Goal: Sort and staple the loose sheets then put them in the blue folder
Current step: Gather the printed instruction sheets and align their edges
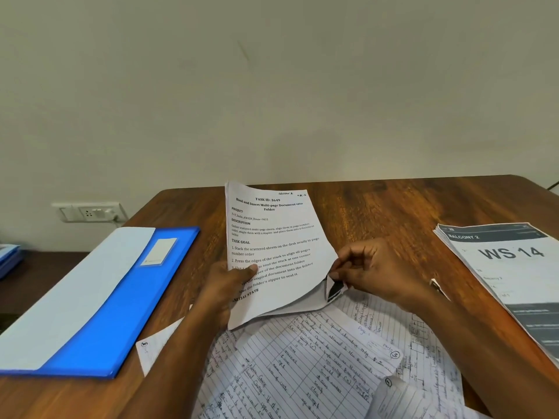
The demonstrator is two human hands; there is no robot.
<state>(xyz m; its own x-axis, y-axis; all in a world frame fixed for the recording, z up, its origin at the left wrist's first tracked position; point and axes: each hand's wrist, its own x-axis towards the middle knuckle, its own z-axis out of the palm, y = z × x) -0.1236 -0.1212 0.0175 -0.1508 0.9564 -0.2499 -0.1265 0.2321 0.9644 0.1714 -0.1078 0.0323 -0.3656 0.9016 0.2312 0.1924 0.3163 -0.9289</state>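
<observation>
My left hand (pixel 225 285) grips the left edge of a printed sheet (pixel 272 237) headed "TASK ID: 3649", holding it tilted up above the desk. At the sheet's right edge my right hand (pixel 372 272) pinches the corner of a page behind it, where a black-printed corner (pixel 335 290) shows. Several loose handwritten lined sheets (pixel 308 367) lie scattered on the desk under both hands. The blue folder (pixel 127 313) lies closed at the left with a pale sheet (pixel 69 300) on top of it. No stapler is in view.
A stack of printed papers marked "WS 14" (pixel 514 267) lies at the right edge of the wooden desk (pixel 378 207). A wall socket (pixel 90 211) sits at the left behind the desk. Another blue item (pixel 9 258) pokes in at the far left.
</observation>
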